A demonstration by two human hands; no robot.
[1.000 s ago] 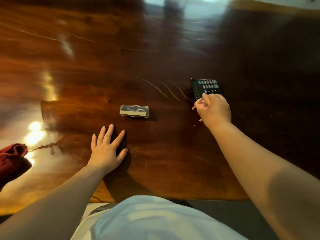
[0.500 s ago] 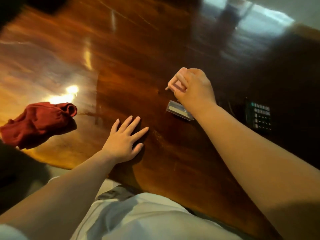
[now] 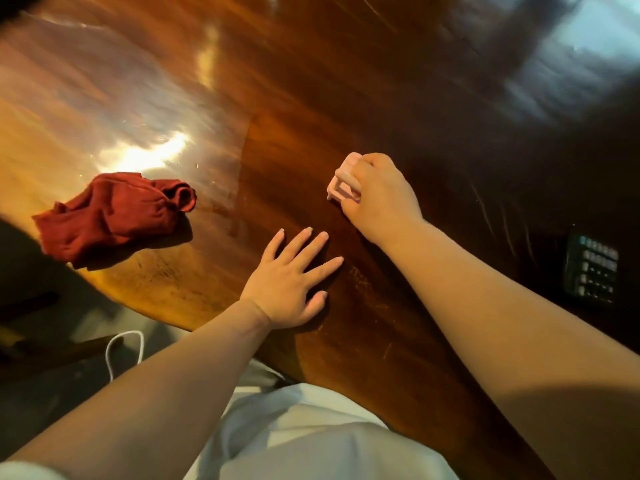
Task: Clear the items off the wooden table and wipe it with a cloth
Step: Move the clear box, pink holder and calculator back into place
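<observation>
Right hand (image 3: 375,197) is clenched around a small pink clip (image 3: 343,183), low over the tabletop (image 3: 311,81), likely gathering clutter first. Left hand (image 3: 291,282) lies flat with fingers spread, gripping nothing, bracing the lean. Red cloth (image 3: 114,216) waits crumpled near the left edge; a calculator (image 3: 592,268) sits far right, uncollected.

Looks like a home or a small office, hard to call which. A big glossy wooden tabletop (image 3: 311,98) fills the view, scratched and throwing back warm lamp glare and pale window light. A dark calculator (image 3: 592,268) sits off to the right, a crumpled red cloth (image 3: 114,216) near the left edge. Below the edge, dim floor and a white cord (image 3: 121,348).
</observation>
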